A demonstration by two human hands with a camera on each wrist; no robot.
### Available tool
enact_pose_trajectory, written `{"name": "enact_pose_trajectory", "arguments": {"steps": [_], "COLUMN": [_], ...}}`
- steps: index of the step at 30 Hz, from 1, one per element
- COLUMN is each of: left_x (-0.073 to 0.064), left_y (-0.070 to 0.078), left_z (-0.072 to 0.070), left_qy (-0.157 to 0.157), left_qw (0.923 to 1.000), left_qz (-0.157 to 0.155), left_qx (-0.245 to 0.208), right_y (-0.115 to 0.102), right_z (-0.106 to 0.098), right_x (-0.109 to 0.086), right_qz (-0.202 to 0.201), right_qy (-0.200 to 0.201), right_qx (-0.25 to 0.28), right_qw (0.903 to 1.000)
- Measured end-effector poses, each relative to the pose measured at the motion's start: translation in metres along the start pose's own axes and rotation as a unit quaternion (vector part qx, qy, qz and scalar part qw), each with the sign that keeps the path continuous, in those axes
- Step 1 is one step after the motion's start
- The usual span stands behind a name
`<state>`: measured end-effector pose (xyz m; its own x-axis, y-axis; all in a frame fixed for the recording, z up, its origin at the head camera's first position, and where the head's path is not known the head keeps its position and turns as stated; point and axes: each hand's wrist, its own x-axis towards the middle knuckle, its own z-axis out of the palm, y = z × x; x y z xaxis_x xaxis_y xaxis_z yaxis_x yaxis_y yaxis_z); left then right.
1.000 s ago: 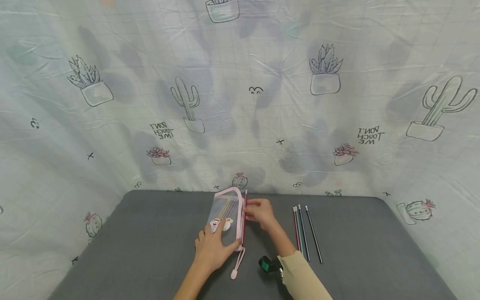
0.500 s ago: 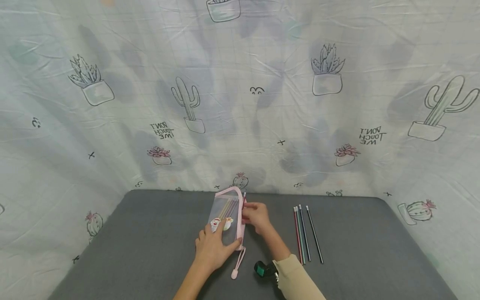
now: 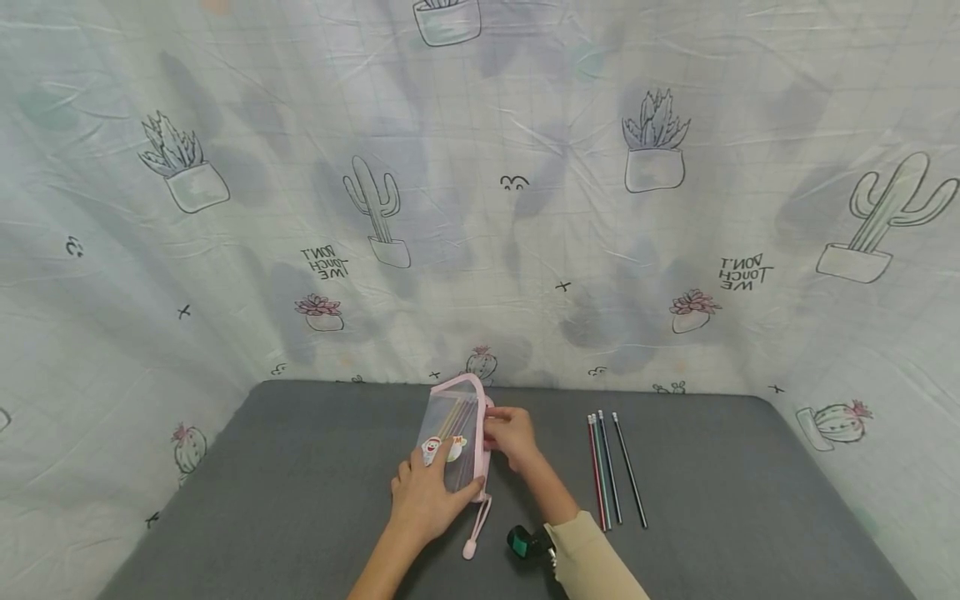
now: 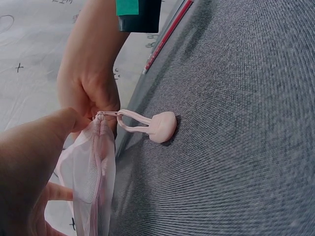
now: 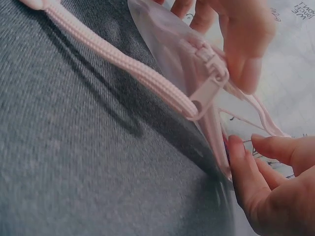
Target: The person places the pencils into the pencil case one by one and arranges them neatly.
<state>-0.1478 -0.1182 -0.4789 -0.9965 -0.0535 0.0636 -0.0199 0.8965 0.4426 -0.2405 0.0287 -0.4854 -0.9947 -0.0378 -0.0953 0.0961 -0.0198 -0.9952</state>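
A clear pencil case [image 3: 453, 467] with pink trim, stickers and several pencils inside stands on the grey table, its zipped side to the right. My left hand [image 3: 426, 500] grips it from the left, fingers over its face and thumb [image 4: 64, 123] at the edge by the zipper pull. My right hand [image 3: 513, 435] is at the case's mouth; in the right wrist view its thumb and index fingertip stand apart there. A sliver of a red and blue pencil [image 5: 226, 146] shows by that index finger, and the rest is hidden in the case.
Several dark pencils [image 3: 632, 471] lie side by side on the grey table [image 3: 720, 483], right of the right forearm. The zipper's pink cord and tab [image 3: 469, 548] hang toward the front. A black and green device [image 3: 528, 543] sits at the right wrist. Printed cloth [image 3: 480, 208] hangs behind.
The red pencil at the case's mouth has gone inside, its white end no longer showing in the head view. My right hand has shifted slightly left and down with it; my left hand stays put.
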Motion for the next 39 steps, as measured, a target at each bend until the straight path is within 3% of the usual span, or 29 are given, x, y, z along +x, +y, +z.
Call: {"name": "enact_pose_trajectory", "arguments": {"steps": [22, 39], "left_x": [-0.001, -0.002], "left_y": [0.0, -0.001], "left_z": [0.001, 0.002], "left_qy": [0.004, 0.01], "left_qw": [1.0, 0.9999], "left_qz": [0.001, 0.007], "left_qx": [-0.007, 0.0], "right_y": [-0.002, -0.01], "right_z": [-0.04, -0.075], "right_x": [-0.021, -0.037], "right_qz": [-0.02, -0.045], "right_qy": [-0.049, -0.057], "right_qx": [0.023, -0.033], "right_qw": [0.9984, 0.9968]}}
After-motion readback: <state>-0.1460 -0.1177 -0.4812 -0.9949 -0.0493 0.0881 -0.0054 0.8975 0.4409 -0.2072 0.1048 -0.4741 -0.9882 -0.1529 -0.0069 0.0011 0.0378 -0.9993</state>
